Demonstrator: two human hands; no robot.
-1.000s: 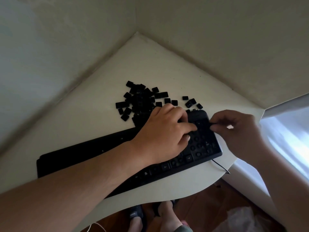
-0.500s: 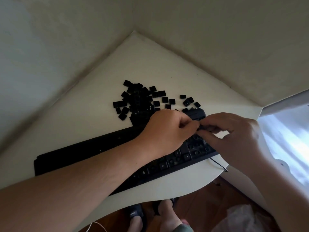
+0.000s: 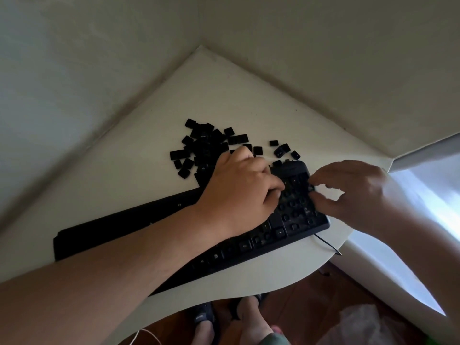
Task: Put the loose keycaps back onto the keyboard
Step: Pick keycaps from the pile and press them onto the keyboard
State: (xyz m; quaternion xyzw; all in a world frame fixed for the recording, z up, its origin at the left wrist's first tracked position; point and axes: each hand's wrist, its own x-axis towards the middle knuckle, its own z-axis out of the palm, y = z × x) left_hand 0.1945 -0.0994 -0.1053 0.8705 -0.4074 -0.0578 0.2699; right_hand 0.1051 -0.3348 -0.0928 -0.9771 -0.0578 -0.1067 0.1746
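Right hand point(image 3: 353, 192) has a pinch grip going, thumb and forefinger closed on what looks like a small dark keycap point(image 3: 311, 188) right over the numpad end of the keyboard point(image 3: 249, 245), other fingers fanned loose. Left hand point(image 3: 241, 192) lies across the keyboard with its fingers curled down onto the switches; can't tell if its grip has anything in it, the fingertips are tucked under.

Keyboard is one flat black plastic slab with rounded corners, sitting diagonally on the tabletop point(image 3: 124, 195). The numpad is mostly bare round switch stems, a bit dusty, and a few caps are seated along the bottom row.

Loose keycaps point(image 3: 206, 145) are piled just behind the keyboard, matte black squares plus a couple of wider bars, way too heaped to count. About five strays point(image 3: 282, 150) sit apart to the right.

Tabletop is a smooth cream corner piece with a curved front edge. One thin black cable point(image 3: 328, 245) trails off the keyboard's right end.
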